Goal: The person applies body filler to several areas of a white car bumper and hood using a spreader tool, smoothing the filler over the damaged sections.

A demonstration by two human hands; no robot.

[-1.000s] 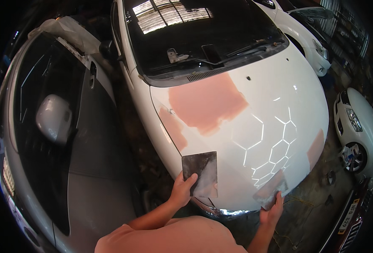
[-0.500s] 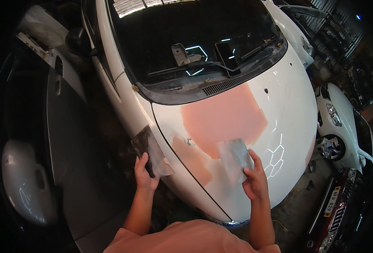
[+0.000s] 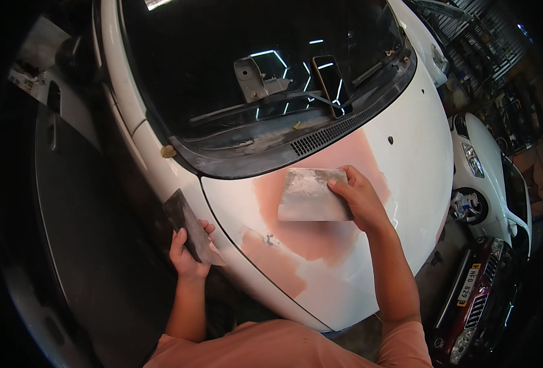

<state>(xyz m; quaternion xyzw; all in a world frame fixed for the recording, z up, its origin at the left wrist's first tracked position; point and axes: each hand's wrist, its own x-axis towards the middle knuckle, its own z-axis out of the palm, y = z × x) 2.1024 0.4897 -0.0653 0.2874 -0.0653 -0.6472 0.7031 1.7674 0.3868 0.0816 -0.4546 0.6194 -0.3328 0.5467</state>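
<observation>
My right hand (image 3: 364,199) grips a flat, pale grey putty spreader (image 3: 311,199) by its right edge, thumb on top. Smears mark its upper part, and it is held over a large pinkish patch of filler (image 3: 320,242) on the white car hood (image 3: 345,297). I cannot tell if it touches the surface. My left hand (image 3: 188,260) is closed around a dark grey, flat putty spreader (image 3: 188,227), held tilted beside the hood's left edge. A smaller filler patch (image 3: 274,264) lies left of the large one.
A phone (image 3: 332,86) and a grey bracket-like part (image 3: 253,80) rest at the windshield base near the wiper. A dark car door panel (image 3: 69,178) stands at left. Another white car (image 3: 483,165) and a dark red bumper (image 3: 467,300) are at right.
My right hand has moved up and left with its spreader, now over the large filler patch. The left hand has shifted left and slightly down. The view has also shifted.
</observation>
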